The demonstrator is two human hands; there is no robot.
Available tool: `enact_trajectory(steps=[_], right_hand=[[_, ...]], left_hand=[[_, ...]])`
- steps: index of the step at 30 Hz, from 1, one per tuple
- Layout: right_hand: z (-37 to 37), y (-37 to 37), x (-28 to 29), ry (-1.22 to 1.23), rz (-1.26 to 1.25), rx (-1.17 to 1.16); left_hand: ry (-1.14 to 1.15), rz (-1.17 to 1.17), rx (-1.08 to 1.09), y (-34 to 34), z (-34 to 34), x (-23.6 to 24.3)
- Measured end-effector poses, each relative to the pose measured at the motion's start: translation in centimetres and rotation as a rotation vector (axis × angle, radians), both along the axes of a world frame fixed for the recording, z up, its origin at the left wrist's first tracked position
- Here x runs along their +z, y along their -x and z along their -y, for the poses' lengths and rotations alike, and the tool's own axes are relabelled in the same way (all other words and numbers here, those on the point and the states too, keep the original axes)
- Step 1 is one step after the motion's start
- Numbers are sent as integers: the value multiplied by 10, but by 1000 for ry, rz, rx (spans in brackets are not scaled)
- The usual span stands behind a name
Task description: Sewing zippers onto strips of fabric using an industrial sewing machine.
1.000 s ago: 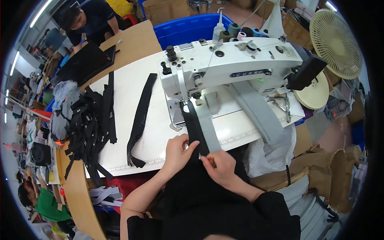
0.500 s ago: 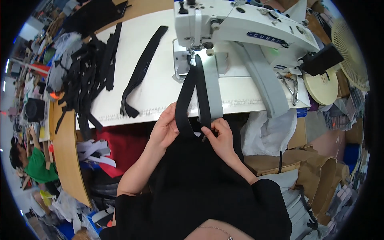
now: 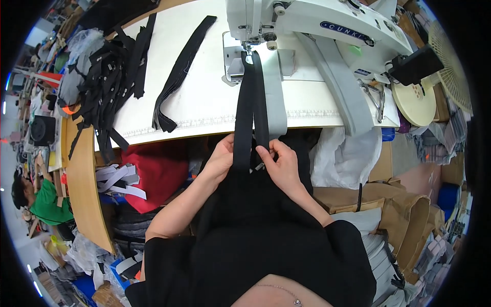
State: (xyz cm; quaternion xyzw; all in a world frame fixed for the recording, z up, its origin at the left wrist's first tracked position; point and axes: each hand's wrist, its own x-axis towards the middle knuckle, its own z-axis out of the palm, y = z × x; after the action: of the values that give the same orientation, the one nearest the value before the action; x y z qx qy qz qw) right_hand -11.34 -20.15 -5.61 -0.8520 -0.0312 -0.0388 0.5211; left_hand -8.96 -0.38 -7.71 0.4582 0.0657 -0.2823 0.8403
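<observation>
A black fabric strap [image 3: 244, 110] hangs in two lengths from under the needle of a white sewing machine [image 3: 307, 25] over the table's front edge. My left hand [image 3: 221, 159] is closed on the left length near its lower part. With thumb and fingers pinched, my right hand [image 3: 279, 161] holds the right length's lower end, where a small pale tag or label shows. Beneath the strap, a grey band [image 3: 276, 97] lies flat on the table. The lower ends of the strap blend into my black clothing.
Black strips [image 3: 105, 87] lie heaped at the left of the white table [image 3: 204, 77], with one separate strip [image 3: 181, 71] beside them. A folded grey band [image 3: 332, 77], metal scissors [image 3: 377, 100] and a fan [image 3: 450, 66] are at the right. A person in green [image 3: 48, 202] works far left.
The loop between the two strap lengths has narrowed, and they now hang straighter and closer together. My left hand has moved slightly right. The view has shifted, so the table appears higher.
</observation>
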Motion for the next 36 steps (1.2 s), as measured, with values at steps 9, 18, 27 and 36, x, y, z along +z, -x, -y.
enact_trajectory(steps=[9, 18, 27, 36], right_hand=[[0, -3, -26, -147, -158, -46], [27, 58, -4, -214, -370, 81], [39, 117, 2, -320, -448, 36], [46, 123, 12, -184, -406, 91]], left_hand=[[-250, 215, -27, -19, 27, -10], [-272, -19, -123, 3, 37, 10], [-288, -22, -206, 44, 43, 17], [-352, -15, -326, 50, 42, 22]])
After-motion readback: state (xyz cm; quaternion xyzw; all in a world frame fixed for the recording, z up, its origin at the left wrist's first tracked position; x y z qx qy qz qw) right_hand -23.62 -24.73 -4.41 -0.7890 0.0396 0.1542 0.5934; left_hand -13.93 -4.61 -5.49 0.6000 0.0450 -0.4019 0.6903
